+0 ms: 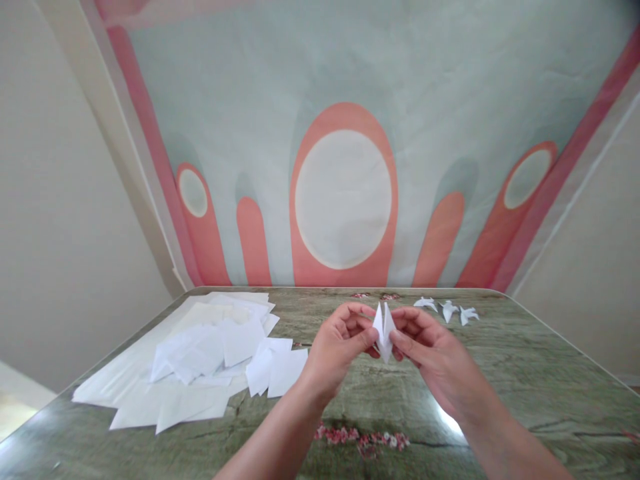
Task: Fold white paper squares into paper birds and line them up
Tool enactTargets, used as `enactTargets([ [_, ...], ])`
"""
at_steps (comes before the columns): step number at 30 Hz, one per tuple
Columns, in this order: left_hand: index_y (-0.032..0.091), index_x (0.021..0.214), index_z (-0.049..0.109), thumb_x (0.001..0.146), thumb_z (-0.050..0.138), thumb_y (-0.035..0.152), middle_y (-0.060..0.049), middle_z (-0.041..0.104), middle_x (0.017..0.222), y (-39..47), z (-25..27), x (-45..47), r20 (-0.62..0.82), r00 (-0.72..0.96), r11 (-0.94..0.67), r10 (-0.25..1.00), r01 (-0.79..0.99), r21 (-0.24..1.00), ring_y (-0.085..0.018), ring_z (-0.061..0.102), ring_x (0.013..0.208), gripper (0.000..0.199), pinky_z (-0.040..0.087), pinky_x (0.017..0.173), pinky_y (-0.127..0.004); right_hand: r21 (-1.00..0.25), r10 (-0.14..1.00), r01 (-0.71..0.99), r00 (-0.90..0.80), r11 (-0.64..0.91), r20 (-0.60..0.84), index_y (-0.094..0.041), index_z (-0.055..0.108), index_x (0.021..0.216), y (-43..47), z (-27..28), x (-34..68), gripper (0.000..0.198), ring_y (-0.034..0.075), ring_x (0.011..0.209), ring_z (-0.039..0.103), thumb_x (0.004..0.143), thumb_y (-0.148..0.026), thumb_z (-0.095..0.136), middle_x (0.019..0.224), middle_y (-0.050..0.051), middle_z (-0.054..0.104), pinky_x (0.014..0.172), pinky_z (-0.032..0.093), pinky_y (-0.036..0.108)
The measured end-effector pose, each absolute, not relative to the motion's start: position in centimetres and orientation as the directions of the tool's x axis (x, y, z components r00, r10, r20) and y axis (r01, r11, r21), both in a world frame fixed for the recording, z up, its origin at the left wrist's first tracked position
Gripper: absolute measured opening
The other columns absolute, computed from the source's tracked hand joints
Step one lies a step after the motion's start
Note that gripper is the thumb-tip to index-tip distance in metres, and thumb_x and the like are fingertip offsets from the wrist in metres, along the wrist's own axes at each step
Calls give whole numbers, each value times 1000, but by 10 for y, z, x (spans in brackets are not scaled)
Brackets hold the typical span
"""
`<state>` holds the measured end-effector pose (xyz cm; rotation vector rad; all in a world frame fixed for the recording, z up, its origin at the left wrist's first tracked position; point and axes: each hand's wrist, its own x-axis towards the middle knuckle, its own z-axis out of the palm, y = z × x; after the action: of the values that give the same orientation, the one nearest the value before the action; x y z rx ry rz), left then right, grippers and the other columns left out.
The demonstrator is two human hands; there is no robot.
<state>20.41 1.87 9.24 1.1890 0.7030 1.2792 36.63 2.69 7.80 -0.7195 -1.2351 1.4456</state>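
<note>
Above the middle of the table, a small folded piece of white paper (384, 333) stands upright between both hands. It is narrow and diamond-shaped, with two pointed flaps at the top and a slit between them. My left hand (347, 337) pinches its left edge with thumb and fingers. On the other edge, my right hand (423, 340) has the thumb pressed against the paper and the fingers curled behind. Three finished-looking folded paper birds (449, 311) lie on the table beyond my right hand.
A spread pile of white paper sheets (135, 387) covers the table's left side, with smaller square pieces (287, 372) near my left forearm. The wood-patterned table (530, 393) has printed pink flowers. Behind its far edge rises a wall with painted arches (345, 200).
</note>
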Motion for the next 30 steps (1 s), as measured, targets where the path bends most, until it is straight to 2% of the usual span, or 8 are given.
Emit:
enactTargets([
  [3,18,103,51,78,71,20,0,62,75,19,91,205,239,209,-151,948,-365,919,-13,60,65,32,49,62,-26,-949,947,-282,-238,144,214,-24,61,108,27,78,366,29,15,78,55,81,-32,70,94,3,65,64,42,27],
  [7,17,104,53,78,71,19,-2,61,82,19,92,204,266,219,-187,939,-327,927,-14,61,71,32,50,62,-26,-954,942,-205,-209,219,262,-26,61,112,28,76,368,35,15,75,53,80,-33,71,93,3,65,64,41,28],
  [12,18,102,55,75,73,18,-2,59,85,22,91,201,278,206,-197,938,-343,919,-13,60,68,32,50,59,-26,-951,935,-132,-187,280,302,-24,64,103,30,74,370,27,15,71,54,79,-35,70,86,2,63,64,42,29],
  [18,16,97,55,74,74,17,-1,59,84,23,92,201,272,187,-201,944,-328,923,-11,59,64,29,50,60,-26,-966,934,-95,-248,240,256,-21,62,92,26,82,371,18,14,72,54,81,-34,68,80,0,62,65,41,26],
  [22,14,89,57,74,74,18,-2,61,79,20,92,202,234,210,-166,949,-295,941,-11,58,67,22,48,63,-24,-975,936,-99,-277,197,217,-20,60,89,25,87,372,19,13,70,53,80,-34,70,78,-1,61,64,41,25],
  [26,12,84,60,73,75,18,-1,62,73,20,92,200,217,180,-168,959,-254,953,-10,57,67,19,45,65,-22,-977,931,-103,-298,186,209,-20,60,86,27,87,373,18,14,75,55,80,-33,70,82,0,63,69,42,26],
  [30,12,83,60,73,76,24,-2,63,70,23,91,199,196,185,-144,963,-261,955,-12,58,63,22,47,65,-26,-972,924,-109,-304,206,230,-21,60,88,28,84,374,17,15,79,58,81,-33,69,85,1,66,71,44,27],
])
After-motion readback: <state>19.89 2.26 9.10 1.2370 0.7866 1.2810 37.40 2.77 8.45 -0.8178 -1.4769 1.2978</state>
